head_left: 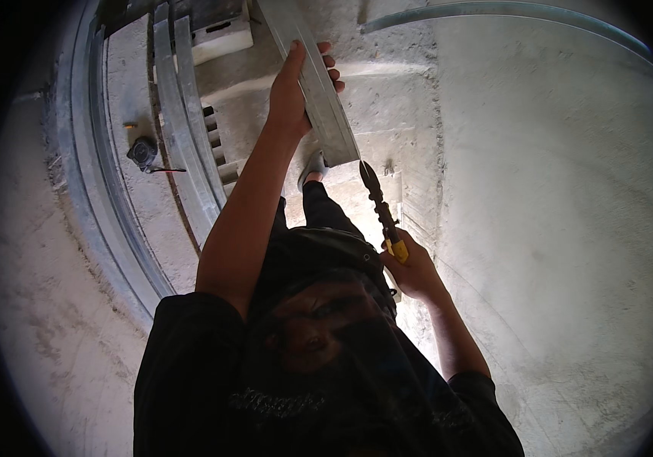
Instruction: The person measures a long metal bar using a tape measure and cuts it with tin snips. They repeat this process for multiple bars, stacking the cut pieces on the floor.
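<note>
My left hand point(290, 99) is wrapped round a grey galvanized metal channel point(328, 122), thumb on the face toward me and fingertips curling over the far edge. The channel slants up and away past the top of the view. My right hand point(416, 270) grips the yellow-ended handles of dark tin snips point(377, 199). Their jaws point up at the right corner of the channel's near end; whether the blades touch the metal I cannot tell. Below that end shows my foot in a grey shoe point(312, 169).
At left, more long metal channels point(188, 129) lie beside a pale board point(130, 84) carrying a dark tape measure point(142, 153), a thin red-and-black stick point(166, 170) and a small yellow piece point(129, 126). A pale slotted block point(221, 39) sits beyond. Another metal strip point(509, 9) spans the upper right.
</note>
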`<act>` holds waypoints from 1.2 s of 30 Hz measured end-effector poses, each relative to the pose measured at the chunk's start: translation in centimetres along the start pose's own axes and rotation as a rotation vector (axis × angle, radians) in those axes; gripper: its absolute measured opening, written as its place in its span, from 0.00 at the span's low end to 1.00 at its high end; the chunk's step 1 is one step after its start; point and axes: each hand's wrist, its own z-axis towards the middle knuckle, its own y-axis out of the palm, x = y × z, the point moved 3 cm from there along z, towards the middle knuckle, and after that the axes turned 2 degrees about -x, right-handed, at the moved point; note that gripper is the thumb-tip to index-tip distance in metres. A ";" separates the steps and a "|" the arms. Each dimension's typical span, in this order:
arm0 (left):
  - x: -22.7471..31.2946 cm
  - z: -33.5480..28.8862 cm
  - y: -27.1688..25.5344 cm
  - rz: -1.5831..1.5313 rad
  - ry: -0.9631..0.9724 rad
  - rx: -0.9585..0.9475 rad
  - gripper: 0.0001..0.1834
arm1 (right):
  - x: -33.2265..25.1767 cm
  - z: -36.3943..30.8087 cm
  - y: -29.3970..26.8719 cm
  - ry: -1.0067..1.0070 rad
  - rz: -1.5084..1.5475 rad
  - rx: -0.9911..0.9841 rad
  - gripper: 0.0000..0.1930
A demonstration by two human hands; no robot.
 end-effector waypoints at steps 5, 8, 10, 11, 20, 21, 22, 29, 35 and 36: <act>0.1 -0.4 0.3 0.040 0.029 0.019 0.29 | -1.8 0.2 0.0 -0.004 -0.070 0.011 0.22; -0.2 -0.4 0.0 0.058 0.027 0.027 0.28 | -2.1 0.2 0.1 -0.011 -0.044 0.039 0.22; -0.4 -0.3 -0.5 0.071 0.022 0.044 0.28 | -2.4 0.3 0.0 -0.011 -0.045 0.041 0.22; -0.4 -0.4 -0.6 0.070 0.023 0.050 0.28 | -2.7 0.5 0.0 -0.005 -0.067 0.036 0.22; -0.7 -0.5 -1.1 0.110 0.036 0.091 0.27 | -3.0 0.8 0.2 0.054 -0.064 0.012 0.22; -0.7 -0.5 -1.1 0.110 0.031 0.098 0.27 | -3.0 0.9 0.3 0.062 -0.068 0.009 0.22; -0.7 -0.5 -1.1 0.111 0.026 0.105 0.27 | -3.0 0.9 0.3 0.082 -0.088 0.017 0.22; -0.7 -0.4 -0.8 0.127 0.039 0.112 0.27 | -2.7 1.0 1.4 0.049 -0.125 0.099 0.18; -0.8 -0.3 -0.8 0.135 0.045 0.110 0.27 | -3.5 0.8 1.2 0.056 -0.107 0.117 0.15; -0.8 -0.3 -0.7 0.133 0.041 0.112 0.27 | -3.5 0.8 1.2 0.052 -0.103 0.121 0.15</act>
